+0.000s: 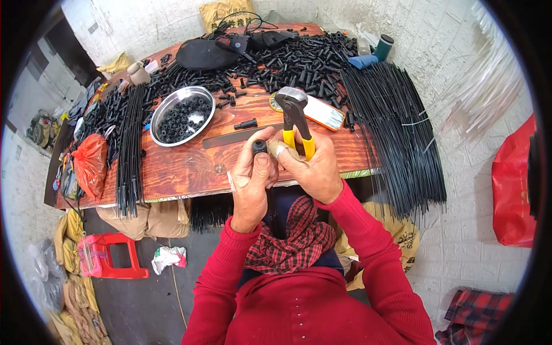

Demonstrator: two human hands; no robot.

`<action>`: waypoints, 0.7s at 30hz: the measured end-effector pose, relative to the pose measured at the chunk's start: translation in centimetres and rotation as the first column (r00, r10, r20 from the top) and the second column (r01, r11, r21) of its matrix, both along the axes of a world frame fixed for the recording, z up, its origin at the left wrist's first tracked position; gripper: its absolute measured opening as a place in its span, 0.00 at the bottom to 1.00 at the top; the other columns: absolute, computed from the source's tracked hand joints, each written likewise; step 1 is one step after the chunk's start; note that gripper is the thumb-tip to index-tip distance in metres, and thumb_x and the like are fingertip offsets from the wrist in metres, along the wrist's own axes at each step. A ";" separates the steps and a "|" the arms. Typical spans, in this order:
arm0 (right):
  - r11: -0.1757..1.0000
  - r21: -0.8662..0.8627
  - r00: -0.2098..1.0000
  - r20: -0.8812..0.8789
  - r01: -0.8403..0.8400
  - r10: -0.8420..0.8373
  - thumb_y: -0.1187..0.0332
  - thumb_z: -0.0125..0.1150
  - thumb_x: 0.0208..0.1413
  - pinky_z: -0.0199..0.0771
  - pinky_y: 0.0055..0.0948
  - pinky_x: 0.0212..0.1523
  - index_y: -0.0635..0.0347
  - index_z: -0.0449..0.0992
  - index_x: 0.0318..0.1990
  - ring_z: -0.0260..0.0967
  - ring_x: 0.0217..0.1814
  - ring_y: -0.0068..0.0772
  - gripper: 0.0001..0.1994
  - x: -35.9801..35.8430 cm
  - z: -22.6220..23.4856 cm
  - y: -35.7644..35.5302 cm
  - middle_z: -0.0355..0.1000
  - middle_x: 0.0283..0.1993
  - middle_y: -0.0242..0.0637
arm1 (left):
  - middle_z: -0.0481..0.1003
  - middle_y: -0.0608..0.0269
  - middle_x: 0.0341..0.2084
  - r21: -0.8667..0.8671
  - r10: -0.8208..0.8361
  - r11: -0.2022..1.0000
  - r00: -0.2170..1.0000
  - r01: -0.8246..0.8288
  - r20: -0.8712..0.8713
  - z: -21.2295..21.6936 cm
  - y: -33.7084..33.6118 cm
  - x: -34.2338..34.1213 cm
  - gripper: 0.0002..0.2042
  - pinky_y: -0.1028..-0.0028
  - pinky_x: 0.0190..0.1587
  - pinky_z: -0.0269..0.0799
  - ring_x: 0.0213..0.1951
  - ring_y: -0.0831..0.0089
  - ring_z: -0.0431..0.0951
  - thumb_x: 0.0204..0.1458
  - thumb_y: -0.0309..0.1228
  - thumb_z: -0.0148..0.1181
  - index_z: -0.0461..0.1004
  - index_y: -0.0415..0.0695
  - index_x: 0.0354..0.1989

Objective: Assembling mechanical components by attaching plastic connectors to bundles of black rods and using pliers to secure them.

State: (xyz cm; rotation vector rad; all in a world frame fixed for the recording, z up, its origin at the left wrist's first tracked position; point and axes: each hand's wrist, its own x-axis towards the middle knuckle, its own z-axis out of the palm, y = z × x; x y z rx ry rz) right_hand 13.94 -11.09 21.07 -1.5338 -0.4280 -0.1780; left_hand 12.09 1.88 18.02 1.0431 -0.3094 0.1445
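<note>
Orange bag (91, 162): tabletop (184, 167), 9 o'clock edge. Black rod bundle (130, 149): just right of it. Steel bowl (181, 115): black rings inside, 11 o'clock of hands. Left hand (250, 184): grip closed on small black cap (259, 146), held above near tabletop edge. Right hand (313, 167): grip closed around yellow-handled pliers (295, 118), head pointing 12 o'clock. Black rods (397, 132): fanned at 3 o'clock.
</note>
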 end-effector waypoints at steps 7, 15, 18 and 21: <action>0.996 0.064 0.991 -0.113 -0.065 0.072 0.72 0.62 0.58 0.67 0.17 0.30 0.65 0.77 0.42 0.67 0.30 0.12 0.08 0.1 0.2 0.2 0.73 0.31 0.27 | 0.56 0.78 0.17 -0.013 -0.015 1.000 1.000 0.014 -0.012 -0.3 0.6 -0.2 0.25 0.83 0.22 0.48 0.19 0.88 0.53 0.65 0.40 0.53 0.61 0.36 0.64; 1.000 0.003 1.000 -0.018 0.009 -0.009 0.70 0.60 0.59 0.68 0.18 0.30 0.65 0.77 0.41 0.68 0.29 0.14 0.08 -0.6 0.6 0.7 0.74 0.30 0.28 | 0.56 0.78 0.17 0.001 0.007 1.000 1.000 -0.007 -0.005 -0.1 0.6 -0.3 0.26 0.83 0.23 0.49 0.19 0.88 0.55 0.65 0.40 0.53 0.60 0.34 0.64; 0.969 0.222 0.960 -0.230 -0.111 0.162 0.70 0.61 0.59 0.67 0.18 0.30 0.64 0.77 0.40 0.67 0.28 0.14 0.07 0.1 0.2 0.3 0.73 0.29 0.27 | 0.56 0.78 0.17 -0.017 0.005 1.000 1.000 -0.005 -0.019 0.1 0.3 -0.2 0.26 0.83 0.23 0.49 0.19 0.88 0.55 0.65 0.40 0.53 0.60 0.34 0.64; 0.964 0.241 0.964 -0.211 -0.111 0.163 0.70 0.60 0.60 0.67 0.18 0.30 0.64 0.77 0.41 0.67 0.28 0.15 0.07 0.1 -0.4 0.1 0.73 0.31 0.28 | 0.58 0.77 0.18 0.001 -0.008 1.000 1.000 0.008 -0.015 -0.2 0.4 -0.2 0.27 0.84 0.23 0.49 0.19 0.88 0.56 0.64 0.41 0.53 0.60 0.34 0.64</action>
